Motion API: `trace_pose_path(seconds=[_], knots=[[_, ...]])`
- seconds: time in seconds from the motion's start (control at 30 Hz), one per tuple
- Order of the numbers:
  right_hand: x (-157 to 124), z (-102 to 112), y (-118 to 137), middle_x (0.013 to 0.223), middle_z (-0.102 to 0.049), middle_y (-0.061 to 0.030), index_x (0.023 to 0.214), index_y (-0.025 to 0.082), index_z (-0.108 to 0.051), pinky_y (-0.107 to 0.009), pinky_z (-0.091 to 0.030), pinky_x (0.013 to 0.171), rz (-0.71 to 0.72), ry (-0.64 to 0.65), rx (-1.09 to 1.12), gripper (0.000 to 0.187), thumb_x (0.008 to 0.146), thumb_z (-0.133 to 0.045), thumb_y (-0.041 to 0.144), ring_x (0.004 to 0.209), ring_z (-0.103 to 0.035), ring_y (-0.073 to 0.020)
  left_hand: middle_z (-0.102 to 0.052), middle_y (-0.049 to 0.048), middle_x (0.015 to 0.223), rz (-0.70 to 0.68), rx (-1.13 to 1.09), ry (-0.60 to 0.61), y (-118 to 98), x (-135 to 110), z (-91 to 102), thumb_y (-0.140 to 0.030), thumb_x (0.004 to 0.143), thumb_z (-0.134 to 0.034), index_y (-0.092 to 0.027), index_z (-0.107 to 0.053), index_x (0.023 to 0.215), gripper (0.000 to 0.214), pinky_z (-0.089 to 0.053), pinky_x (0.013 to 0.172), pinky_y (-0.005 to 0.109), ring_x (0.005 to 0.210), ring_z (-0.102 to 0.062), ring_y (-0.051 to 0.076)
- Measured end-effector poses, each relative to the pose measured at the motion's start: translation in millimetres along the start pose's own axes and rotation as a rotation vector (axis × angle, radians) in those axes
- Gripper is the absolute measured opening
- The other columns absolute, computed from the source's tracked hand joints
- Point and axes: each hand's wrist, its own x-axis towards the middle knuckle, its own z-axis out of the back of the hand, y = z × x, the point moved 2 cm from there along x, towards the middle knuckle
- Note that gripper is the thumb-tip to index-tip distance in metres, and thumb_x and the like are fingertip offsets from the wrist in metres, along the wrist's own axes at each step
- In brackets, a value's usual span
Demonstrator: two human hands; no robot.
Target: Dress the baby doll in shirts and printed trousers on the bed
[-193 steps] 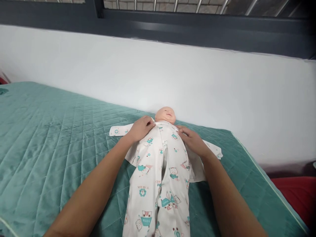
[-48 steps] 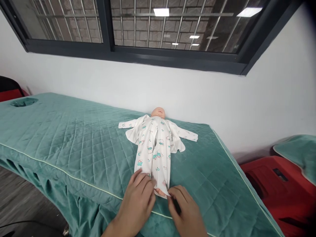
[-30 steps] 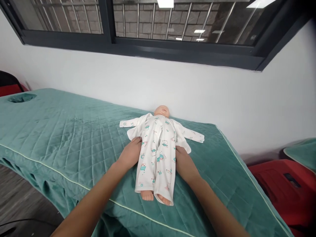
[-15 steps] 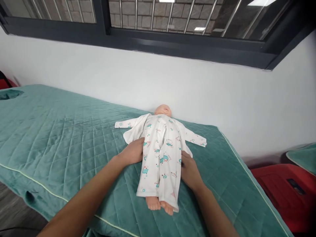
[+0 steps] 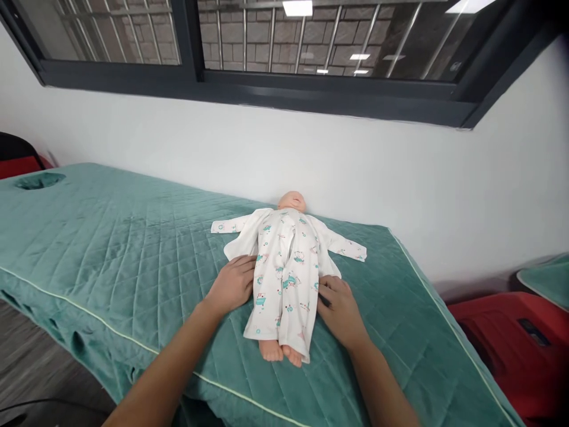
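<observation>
A baby doll (image 5: 292, 200) lies on its back on the green quilted bed cover (image 5: 146, 237), its head towards the wall. White printed baby trousers (image 5: 284, 279) cover its front from near the neck down to the bare feet (image 5: 271, 350); whether the legs are inside them I cannot tell. A white baby top (image 5: 242, 242) spreads out beneath, sleeves stretched to both sides. My left hand (image 5: 233, 284) has its fingers closed at the trousers' left edge, the fingertips partly hidden. On the right edge, my right hand (image 5: 340, 308) pinches the cloth between thumb and fingers.
A white wall (image 5: 200, 142) with a dark-framed, barred window (image 5: 288, 89) stands right behind the bed. Red chairs (image 5: 502, 338) are beyond the bed's right side and at the far left. The cover has a round hole (image 5: 40, 180) at the far left.
The view has tilted up slightly. Both hands remain at the trouser sides; the left fingers now show more, and the right thumb stands out more clearly from the fingers. The doll lies as before.
</observation>
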Motion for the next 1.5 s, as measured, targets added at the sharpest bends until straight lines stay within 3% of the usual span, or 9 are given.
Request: trace_pose_path(seconds=[0.37,0.47,0.57,0.73,0.93,1.07,1.17,1.37,1.5], knots=[[-9,3,8,0.088,-0.065,-0.0034,0.082,0.023,-0.068,-0.039,-0.039,0.088,0.007,0.033,-0.071,0.020,0.086,-0.052,0.012,0.090,-0.057,-0.0213,-0.065,0.0008,0.124,0.045,-0.107,0.087,-7,-19,4.1,-0.004,0.084,-0.045,-0.029,-0.074,0.098,0.041,-0.039,0.108,0.046,0.130,-0.045,0.024],[-14,0,9,0.093,-0.067,-0.0037,0.085,0.024,-0.069,-0.041,-0.039,0.092,-0.032,0.041,-0.041,0.022,0.086,-0.049,0.013,0.095,-0.059,-0.0224,-0.066,0.0023,0.120,0.165,-0.160,-0.051,3,-20,1.8,-0.007,0.088,-0.041,-0.025,-0.072,0.101,0.038,-0.043,0.105,0.043,0.123,-0.051,0.022],[-17,2,7,0.098,-0.069,-0.0042,0.089,0.024,-0.069,-0.042,-0.040,0.094,-0.101,-0.073,0.076,0.021,0.088,-0.049,0.020,0.097,-0.061,-0.0231,-0.065,0.0045,0.120,0.341,-0.194,-0.233,16,-22,-1.8,-0.015,0.092,-0.042,-0.023,-0.068,0.106,0.031,-0.044,0.103,0.042,0.116,-0.054,0.021],[4,20,-30,0.102,-0.070,-0.0058,0.097,0.021,-0.066,-0.033,-0.047,0.083,-0.496,-0.384,0.333,0.022,0.087,-0.051,0.033,0.093,-0.064,-0.0213,-0.061,0.0093,0.121,0.635,-0.151,-0.412,31,-25,-8.2,-0.032,0.093,-0.046,-0.020,-0.060,0.114,0.028,-0.042,0.104,0.045,0.118,-0.052,0.025],[49,12,-79,0.096,-0.070,-0.0096,0.089,0.018,-0.067,-0.035,-0.046,0.082,-0.637,-0.099,0.066,0.022,0.082,-0.054,0.033,0.090,-0.063,-0.0232,-0.057,0.0119,0.126,0.754,-0.029,-0.355,39,-22,-12.7,-0.035,0.092,-0.046,-0.017,-0.059,0.114,0.031,-0.040,0.107,0.042,0.124,-0.047,0.027],[43,-3,-73,0.113,-0.063,-0.0138,0.097,0.018,-0.067,-0.038,-0.042,0.089,-0.575,-0.109,-0.120,0.026,0.083,-0.055,0.037,0.106,-0.055,-0.0285,-0.053,0.0136,0.134,0.891,0.133,-0.253,49,-8,-13.3,-0.040,0.091,-0.047,-0.016,-0.059,0.116,0.036,-0.040,0.104,0.048,0.127,-0.044,0.032],[35,-3,-64,0.108,-0.064,-0.0131,0.098,0.019,-0.066,-0.037,-0.043,0.080,-0.536,-0.071,-0.282,0.027,0.084,-0.053,0.038,0.100,-0.056,-0.0289,-0.053,0.0148,0.135,0.979,0.201,-0.177,55,3,-13.7,-0.044,0.089,-0.050,-0.017,-0.058,0.117,0.040,-0.039,0.100,0.052,0.125,-0.045,0.035],[33,8,-66,0.071,-0.067,-0.0029,0.079,0.024,-0.062,-0.027,-0.034,0.053,-0.605,0.055,-0.130,0.027,0.083,-0.051,0.048,0.060,-0.058,-0.0196,-0.053,0.0180,0.136,0.977,0.187,-0.154,57,9,-12.6,-0.044,0.088,-0.051,-0.016,-0.058,0.116,0.041,-0.037,0.099,0.053,0.125,-0.046,0.036],[33,10,-70,0.063,-0.064,-0.0005,0.069,0.024,-0.061,-0.027,-0.033,0.052,-0.620,-0.035,-0.031,0.025,0.078,-0.054,0.047,0.055,-0.055,-0.0179,-0.053,0.0186,0.135,0.964,0.170,-0.176,53,2,-12.7,-0.040,0.089,-0.049,-0.015,-0.059,0.116,0.038,-0.038,0.099,0.053,0.125,-0.046,0.036]])
